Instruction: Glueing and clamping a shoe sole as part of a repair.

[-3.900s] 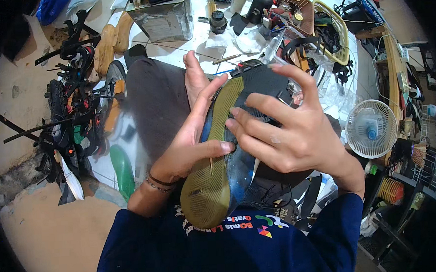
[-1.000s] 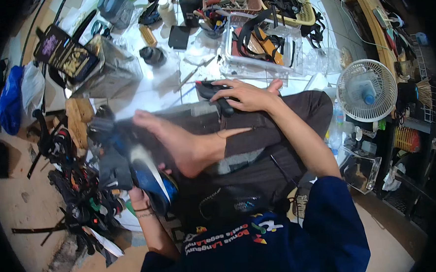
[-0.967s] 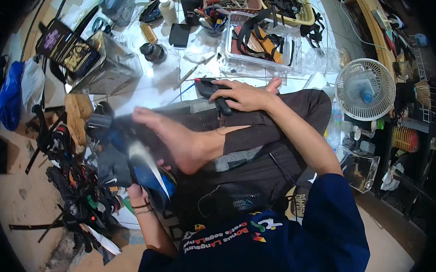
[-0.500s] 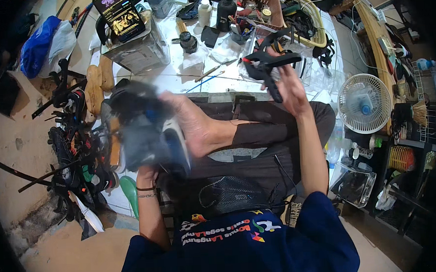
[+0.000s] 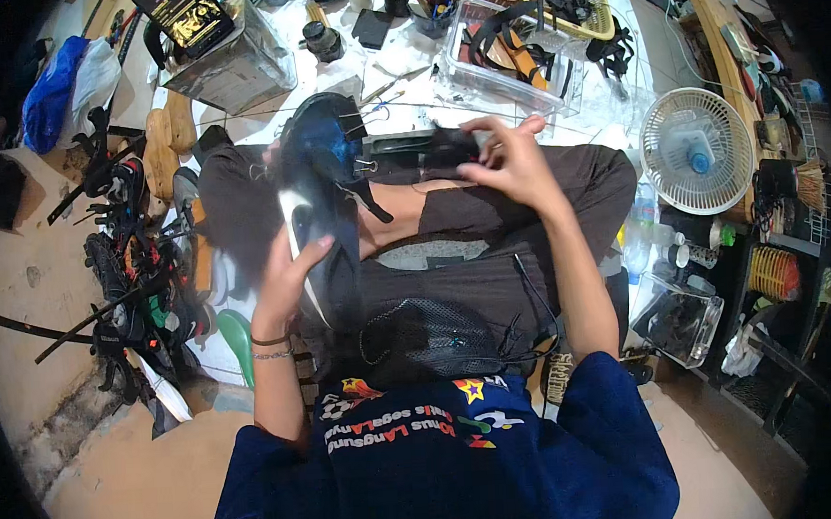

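A: What is nearest the wearer?
B: Below the navy printed T-shirt point(image 5: 446, 488) at the lower edge, a black mesh piece point(image 5: 429, 339) lies on the lap, over dark brown trousers point(image 5: 454, 286).
A: And the left hand point(image 5: 290, 277)?
B: Closed around the side of a blue-and-black shoe with a white stripe point(image 5: 326, 208), thumb across it. The shoe is above the lap, toward the left leg. Wire-handled metal clips point(image 5: 362, 165) sit along its forward right edge.
A: The right hand point(image 5: 514, 160)?
B: Half open, fingers curled, thumb apart, beside a blurred black object point(image 5: 453, 147). I can't tell whether it has hold of that.
A: Farther off?
B: On the white tiled floor point(image 5: 377, 69), a clear plastic box point(image 5: 510, 97) with black straps; to its left, a boxy silver metal can point(image 5: 232, 72).
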Demonstrator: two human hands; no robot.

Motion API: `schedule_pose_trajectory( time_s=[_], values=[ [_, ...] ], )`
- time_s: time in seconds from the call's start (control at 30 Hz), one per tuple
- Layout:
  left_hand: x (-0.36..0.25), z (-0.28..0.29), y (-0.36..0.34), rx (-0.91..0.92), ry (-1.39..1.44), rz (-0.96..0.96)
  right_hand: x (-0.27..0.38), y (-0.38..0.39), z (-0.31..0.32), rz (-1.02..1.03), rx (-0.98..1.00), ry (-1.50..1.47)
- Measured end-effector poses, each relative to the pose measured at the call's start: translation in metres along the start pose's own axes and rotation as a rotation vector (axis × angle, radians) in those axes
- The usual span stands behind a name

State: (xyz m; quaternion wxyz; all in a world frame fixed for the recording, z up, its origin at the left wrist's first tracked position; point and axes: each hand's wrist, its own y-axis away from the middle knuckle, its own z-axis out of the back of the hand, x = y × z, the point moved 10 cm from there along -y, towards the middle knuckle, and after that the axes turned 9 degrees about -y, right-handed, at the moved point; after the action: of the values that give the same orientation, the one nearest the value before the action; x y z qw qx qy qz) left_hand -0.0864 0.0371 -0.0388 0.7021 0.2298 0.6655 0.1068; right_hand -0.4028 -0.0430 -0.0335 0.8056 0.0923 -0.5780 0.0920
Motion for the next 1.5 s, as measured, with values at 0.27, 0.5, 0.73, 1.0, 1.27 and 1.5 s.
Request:
schedule_pose_trajectory(
  time_s=[0.27, 0.5, 0.73, 1.0, 1.27, 1.5],
  values=[
    [0.007, 0.018, 0.013, -0.066, -0.056, -0.016, -0.008, -0.046, -0.071, -0.031, 0.462, 0.608],
    [0.016, 0.031, 0.023, -0.044, 0.012, 0.050, -0.003, -0.103, -0.107, -0.023, 0.485, 0.684],
    [0.034, 0.041, 0.026, -0.047, -0.011, 0.049, -0.056, -0.148, -0.151, 0.011, 0.411, 0.468],
    [-0.008, 0.018, 0.029, 0.001, -0.164, -0.041, -0.035, -0.143, -0.114, 0.203, 0.255, 0.277],
    [-0.098, -0.040, 0.037, 0.063, -0.573, -0.408, 0.089, -0.025, 0.060, 0.261, -0.086, -0.639],
    [-0.125, -0.077, 0.030, -0.040, -0.849, -0.568, 0.175, 0.075, 0.124, 0.711, -0.132, -1.054]
  ],
)
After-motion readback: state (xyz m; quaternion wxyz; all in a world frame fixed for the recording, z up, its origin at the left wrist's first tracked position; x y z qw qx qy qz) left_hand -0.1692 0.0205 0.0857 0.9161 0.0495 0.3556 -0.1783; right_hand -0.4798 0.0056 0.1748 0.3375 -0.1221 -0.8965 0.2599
